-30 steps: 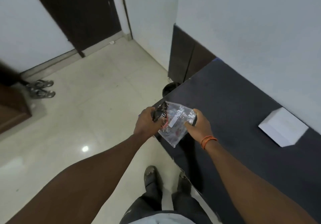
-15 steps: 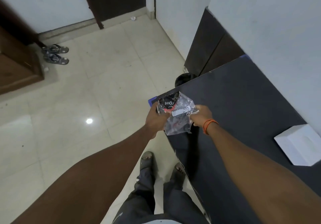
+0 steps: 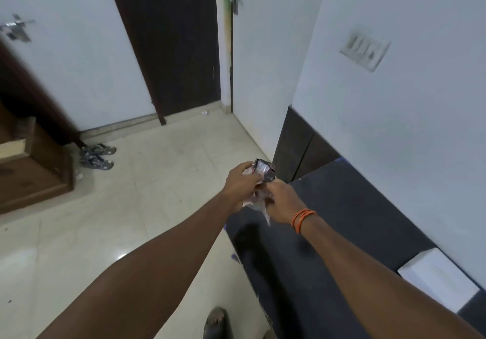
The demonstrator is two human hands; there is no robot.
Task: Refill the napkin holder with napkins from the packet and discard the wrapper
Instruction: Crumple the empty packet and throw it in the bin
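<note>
A crumpled clear plastic wrapper [image 3: 264, 172] with dark and red print is squeezed between both hands, over the left end of the dark table [image 3: 355, 207]. My left hand [image 3: 240, 185] grips its left side. My right hand [image 3: 282, 202], with an orange thread on the wrist, grips its lower right part. A loose tail of plastic hangs below the hands. The white napkin holder [image 3: 438, 279] sits on the table at the right, by the wall.
A dark cabinet [image 3: 299, 145] stands against the wall past the table's end. A dark door [image 3: 171, 41] is ahead, a wooden cupboard [image 3: 29, 165] at left with a pair of sandals [image 3: 97, 156] beside it. Pale tiled floor lies to the left. My foot [image 3: 217, 321] shows below.
The wrapper went from spread flat between the hands to crushed into a small bundle. The hands came closer together. My view has tilted up toward the door.
</note>
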